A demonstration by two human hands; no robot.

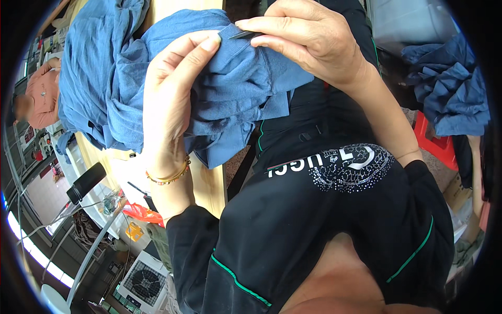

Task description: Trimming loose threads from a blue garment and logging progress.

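My left hand (175,78) pinches the edge of a blue garment (230,78) between thumb and fingertips. A yellow beaded bracelet (170,175) circles that wrist. My right hand (319,42) is closed on a small dark pointed tool (241,35), its tip lying against the pinched cloth. Most of this tool is hidden by my fingers, so I cannot tell its exact kind. The blue garment drapes in folds from the table onto my lap.
More blue cloth (94,68) is heaped on the light wooden table (209,188). At the right, another blue pile (449,83) hangs above a red stool (434,144). A person in an orange shirt (44,99) is at the far left. A fan unit (144,282) stands lower left.
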